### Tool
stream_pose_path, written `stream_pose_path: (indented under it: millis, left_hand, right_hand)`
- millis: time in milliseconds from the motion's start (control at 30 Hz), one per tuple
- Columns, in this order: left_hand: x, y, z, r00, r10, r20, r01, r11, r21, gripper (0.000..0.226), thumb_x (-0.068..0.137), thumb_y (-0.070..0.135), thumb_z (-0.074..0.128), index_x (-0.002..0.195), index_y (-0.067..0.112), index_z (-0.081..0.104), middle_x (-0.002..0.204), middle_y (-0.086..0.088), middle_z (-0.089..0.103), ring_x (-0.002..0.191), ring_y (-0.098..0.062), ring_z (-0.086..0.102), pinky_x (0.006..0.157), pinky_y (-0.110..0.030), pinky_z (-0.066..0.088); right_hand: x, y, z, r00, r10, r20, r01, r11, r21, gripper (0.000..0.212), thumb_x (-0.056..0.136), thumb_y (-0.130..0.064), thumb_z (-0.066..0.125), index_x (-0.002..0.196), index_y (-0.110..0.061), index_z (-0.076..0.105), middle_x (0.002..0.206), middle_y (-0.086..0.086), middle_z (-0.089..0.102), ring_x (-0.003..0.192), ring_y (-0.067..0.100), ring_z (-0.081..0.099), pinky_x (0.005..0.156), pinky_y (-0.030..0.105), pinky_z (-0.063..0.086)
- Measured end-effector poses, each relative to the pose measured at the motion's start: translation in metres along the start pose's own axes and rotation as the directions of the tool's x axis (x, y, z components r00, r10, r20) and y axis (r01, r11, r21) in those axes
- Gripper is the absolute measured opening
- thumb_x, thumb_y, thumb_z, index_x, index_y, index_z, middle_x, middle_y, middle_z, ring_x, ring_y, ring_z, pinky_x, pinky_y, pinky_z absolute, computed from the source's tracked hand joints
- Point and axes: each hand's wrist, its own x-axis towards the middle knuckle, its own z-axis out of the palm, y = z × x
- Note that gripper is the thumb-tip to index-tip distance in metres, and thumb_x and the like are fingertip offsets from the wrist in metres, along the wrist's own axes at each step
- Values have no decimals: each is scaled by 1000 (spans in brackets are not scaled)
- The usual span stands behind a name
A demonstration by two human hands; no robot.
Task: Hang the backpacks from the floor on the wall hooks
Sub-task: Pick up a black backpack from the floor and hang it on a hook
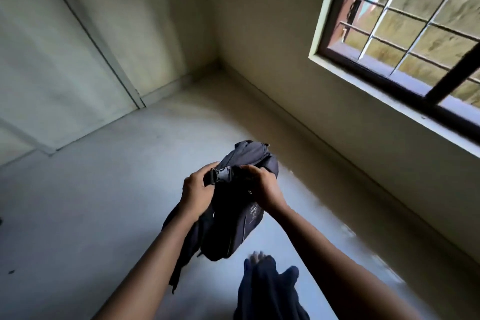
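My fingertips are buried in the backpack (233,205); my foot (255,257) blurs; the window (405,41) runs off-frame.

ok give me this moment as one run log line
stage: backpack lifted off floor | left hand: gripping strap by buckle | right hand: gripping top | wall hooks: not in view

Dark matt woven cloth backpack (233,215) with pale stitched lettering, grey hard plastic buckle (220,173) on a webbing strap, smooth polished floor (104,202) with a dull sheen, matt painted wall (272,34), metal window grille (415,15), dark wooden-looking window frame (376,73)
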Motion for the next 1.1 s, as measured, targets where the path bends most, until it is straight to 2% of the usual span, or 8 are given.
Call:
stream_pose_path:
  millis: [167,367,600,667,733,833,967,1100]
  left_hand:
    - [102,9,-41,998,9,-69,-4,998,61,59,76,-15,43,124,14,61,111,-24,68,99,-43,61,82,-33,44]
    - [220,15,-64,999,-30,-42,33,996,80,62,74,-16,41,123,15,61,113,-15,69,85,-33,63,65,-15,40]
    - [333,4,-89,998,-47,53,44,998,44,62,75,-17,40,119,20,62,87,-5,64,49,-8,44,45,-7,32]
    - [364,-3,-101,996,-43,81,43,999,11,63,75,-16,40,122,21,61,100,-4,66,58,-17,45,49,-9,33]
    - [401,-13,-122,992,-45,115,50,998,-40,65,76,-17,39,123,22,60,109,-4,66,65,-19,49,56,-12,35]
    - [445,-26,-155,972,-26,234,55,991,-120,67,75,-18,38,119,26,61,113,1,63,92,-17,54,79,-21,39]
    - [492,-46,-200,923,-58,380,122,982,-144,73,70,-12,44,111,47,58,108,-3,59,94,-15,50,76,-20,42]
    - [526,-40,-239,835,-110,539,325,889,-322,76,72,17,53,143,30,28,131,2,39,121,-13,41,95,-24,35]
  right_hand:
    - [114,-34,13,997,-82,-14,83,996,36,38,71,-26,50,93,-4,70,88,17,74,84,35,68,76,44,53]
    - [236,-24,23,989,-119,-93,109,989,-98,24,75,-15,54,87,-7,72,81,13,76,76,27,69,71,36,53]
    - [357,-12,53,980,179,82,-128,896,-426,20,78,-21,60,94,-11,67,91,13,73,85,33,66,65,30,40]
    - [391,-29,59,923,359,139,-350,933,-87,32,92,-30,47,102,-5,65,98,17,68,88,29,63,65,30,40]
    - [423,-58,72,797,531,289,-604,687,404,46,91,-50,44,100,-8,63,93,13,66,84,26,60,67,30,48]
    - [465,-96,96,717,577,391,-670,415,615,53,80,-58,57,97,-8,62,86,11,67,80,29,64,70,38,56]
    - [532,-126,137,719,641,269,-659,505,558,44,78,-42,68,93,-1,63,92,19,66,87,33,65,86,42,54]
    - [565,-158,163,837,525,154,-547,798,254,47,88,-31,59,49,-15,38,53,5,41,48,15,37,50,26,27]
